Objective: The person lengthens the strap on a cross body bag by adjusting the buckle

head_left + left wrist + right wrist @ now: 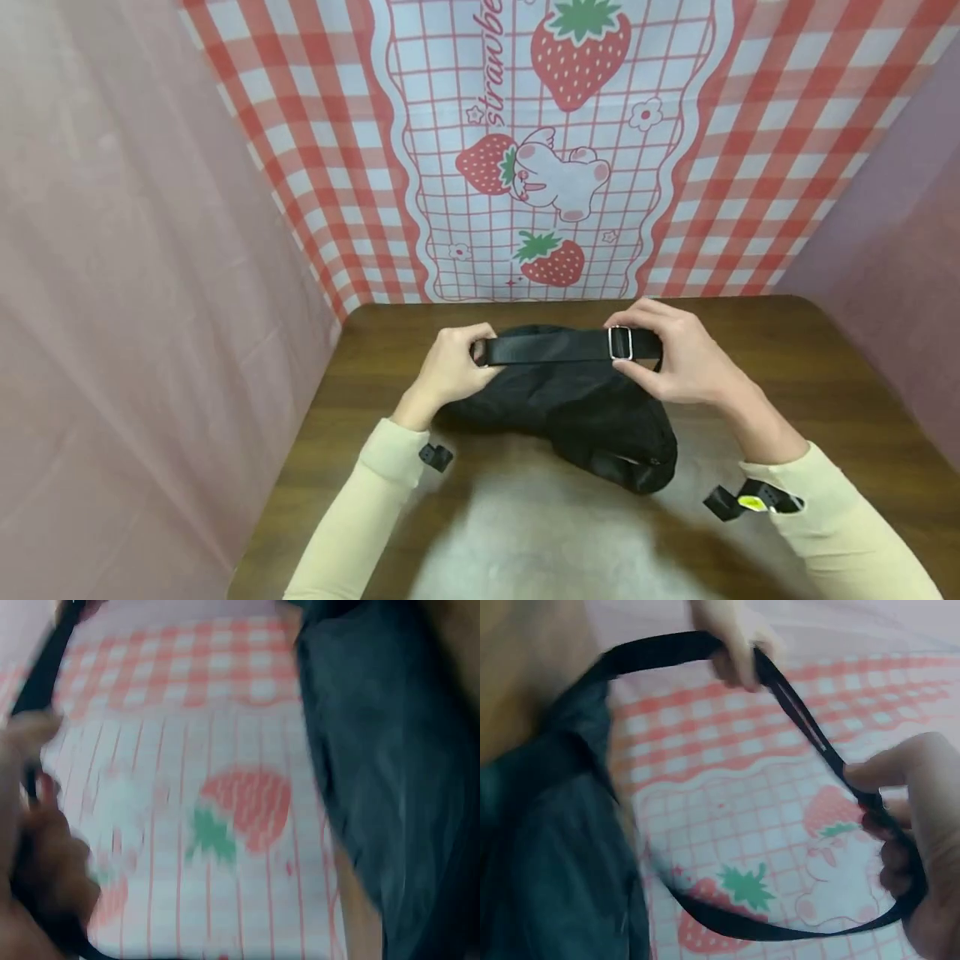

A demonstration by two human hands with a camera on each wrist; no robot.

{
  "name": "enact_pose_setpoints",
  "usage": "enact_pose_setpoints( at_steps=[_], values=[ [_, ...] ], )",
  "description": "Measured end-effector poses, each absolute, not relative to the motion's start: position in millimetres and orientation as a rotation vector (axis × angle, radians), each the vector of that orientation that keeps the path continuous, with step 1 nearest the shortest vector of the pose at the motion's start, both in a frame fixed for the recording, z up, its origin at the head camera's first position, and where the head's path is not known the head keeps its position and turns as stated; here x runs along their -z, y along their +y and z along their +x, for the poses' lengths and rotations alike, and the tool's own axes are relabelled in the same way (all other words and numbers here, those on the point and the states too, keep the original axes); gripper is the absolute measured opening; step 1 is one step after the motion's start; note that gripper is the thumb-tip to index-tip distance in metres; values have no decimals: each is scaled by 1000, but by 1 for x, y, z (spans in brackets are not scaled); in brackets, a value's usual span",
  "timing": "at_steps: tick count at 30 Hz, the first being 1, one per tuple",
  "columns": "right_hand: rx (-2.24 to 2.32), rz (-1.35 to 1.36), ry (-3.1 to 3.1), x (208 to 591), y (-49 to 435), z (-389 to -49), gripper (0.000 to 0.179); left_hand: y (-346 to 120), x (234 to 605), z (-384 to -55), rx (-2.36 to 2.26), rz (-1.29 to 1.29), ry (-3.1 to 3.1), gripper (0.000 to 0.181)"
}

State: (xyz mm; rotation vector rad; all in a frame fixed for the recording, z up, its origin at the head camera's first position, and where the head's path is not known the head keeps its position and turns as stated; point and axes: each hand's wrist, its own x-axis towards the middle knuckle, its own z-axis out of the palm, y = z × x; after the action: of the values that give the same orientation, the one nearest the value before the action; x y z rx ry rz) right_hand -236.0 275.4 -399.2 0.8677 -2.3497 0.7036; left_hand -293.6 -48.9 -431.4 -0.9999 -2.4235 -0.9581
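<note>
A black fabric bag [525,404] with a zipper hangs close over the table in the head view. Its strap [551,347] is drawn straight across above it. At the strap's left part, my left hand [452,365] grips the band between thumb and fingers. My right hand [693,354] pinches it at the right, beside a silver slide buckle [620,342]. The right wrist view shows the strap [780,930] looping out from the bag [562,847] through both hands. Blur softens the bag [390,750] in the left wrist view.
Under the bag is a brown wooden table [360,400] with a bright patch of reflected light. Behind it hangs a red checked cloth [300,125] with strawberry prints. A pink curtain [135,292] stands at the left, and a pinkish wall [892,275] at the right.
</note>
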Motion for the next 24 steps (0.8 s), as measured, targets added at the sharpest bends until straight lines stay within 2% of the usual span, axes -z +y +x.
enact_pose_setpoints(
  at_steps=[5,13,24],
  values=[
    [-620,877,-2378,396,279,-235,47,-51,428,-295,907,-1051,-2492,26],
    [-542,817,-2470,390,278,-228,47,-47,414,-295,913,-1082,-2365,49],
    [-568,758,-2561,396,277,-222,49,-59,424,-296,882,-1068,-2430,50]
  ],
)
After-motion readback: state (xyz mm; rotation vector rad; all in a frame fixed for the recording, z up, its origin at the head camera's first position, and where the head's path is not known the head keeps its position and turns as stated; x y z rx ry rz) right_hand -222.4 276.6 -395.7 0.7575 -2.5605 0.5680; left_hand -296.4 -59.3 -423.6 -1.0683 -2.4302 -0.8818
